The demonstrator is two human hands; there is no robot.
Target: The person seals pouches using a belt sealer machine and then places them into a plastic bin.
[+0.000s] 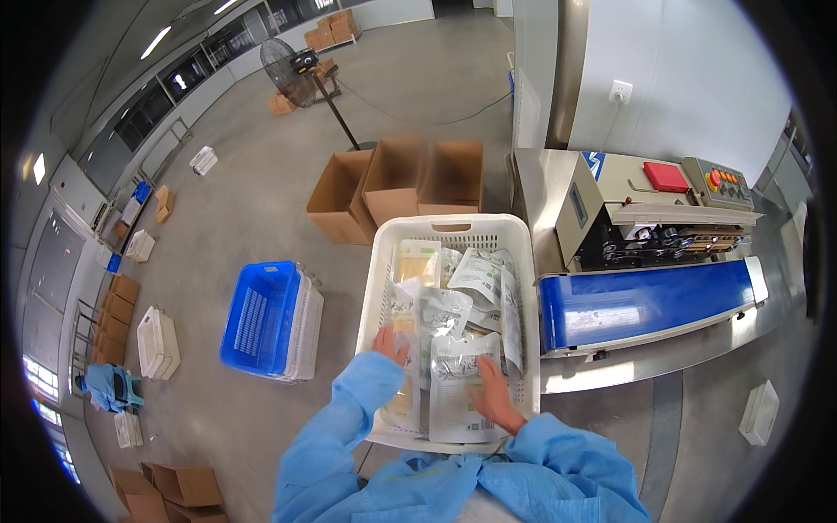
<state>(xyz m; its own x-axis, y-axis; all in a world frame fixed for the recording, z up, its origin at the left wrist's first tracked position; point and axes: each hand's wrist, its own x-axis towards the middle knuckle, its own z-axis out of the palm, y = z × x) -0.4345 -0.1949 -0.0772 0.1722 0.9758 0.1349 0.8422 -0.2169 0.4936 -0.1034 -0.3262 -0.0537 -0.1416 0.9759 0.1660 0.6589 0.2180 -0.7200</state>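
A white plastic basket point(451, 222) stands right in front of me, holding several sealed packets, some silvery, some with a clear window over yellowish contents. My left hand point(391, 345) rests at the basket's left side, over a windowed packet point(402, 314); its fingers are apart. Toward the front right, my right hand point(492, 394) lies with spread fingers against a white and silver packet point(458, 418). Neither hand is closed around a packet. More packets point(477, 274) lie in a loose pile at the basket's far end.
Right of the basket is a sealing machine with a blue conveyor belt point(647, 304) on a metal table point(588, 378). Open cardboard boxes point(392, 196) stand beyond the basket. At left are a blue crate point(261, 320), a floor fan point(288, 72) and a seated person point(108, 386) farther off.
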